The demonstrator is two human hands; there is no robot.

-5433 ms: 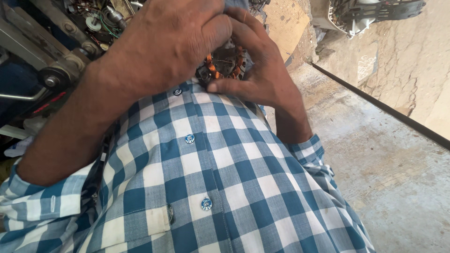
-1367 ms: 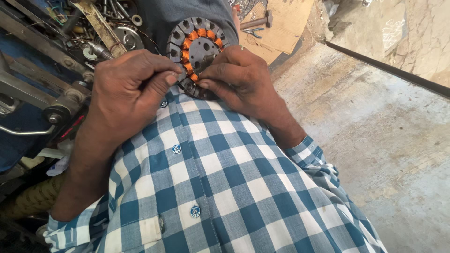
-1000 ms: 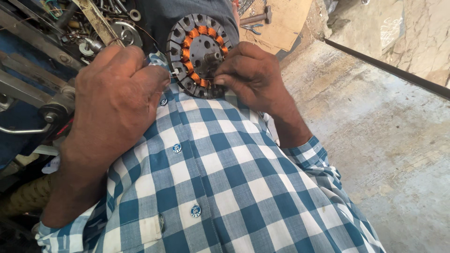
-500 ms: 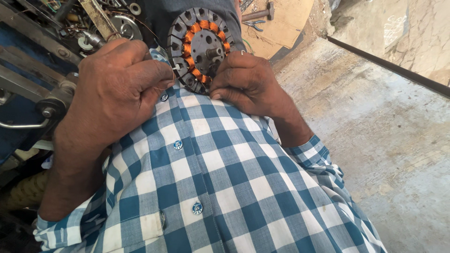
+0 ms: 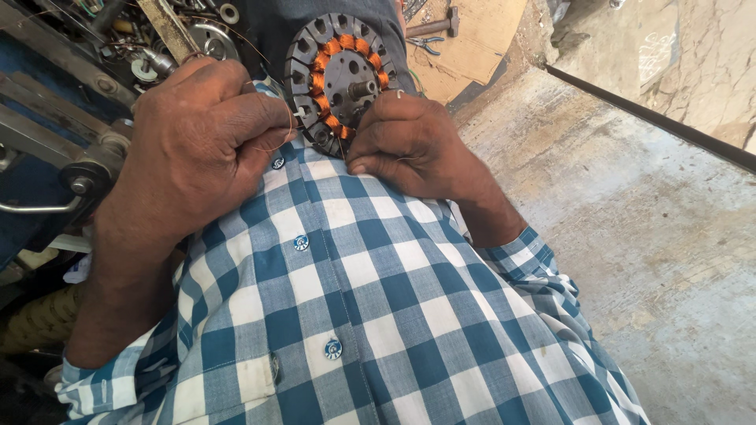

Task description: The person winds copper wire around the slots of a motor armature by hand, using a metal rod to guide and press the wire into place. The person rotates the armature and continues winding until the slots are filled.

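A round dark metal stator (image 5: 337, 77) with orange copper coils around its hub rests upright against my lap, above my blue and white checked shirt (image 5: 354, 299). My left hand (image 5: 206, 142) is closed at the stator's lower left edge, pinching a thin copper wire (image 5: 277, 143) that runs toward the coils. My right hand (image 5: 409, 143) grips the stator's lower right edge, fingers curled over the rim. The stator's lower part is hidden behind both hands.
At the left stands a blue machine frame (image 5: 47, 118) cluttered with metal parts, washers and wire (image 5: 181, 39). A hammer (image 5: 433, 25) and pliers lie on cardboard (image 5: 472, 51) behind the stator. Bare concrete floor (image 5: 646, 236) stretches to the right, edged by a dark strip.
Since 5.4 s ago the hands have moved away from my chest, uncovering the stator. In the last second my left hand closed on the wire and drew it out leftward; the stator turned slightly.
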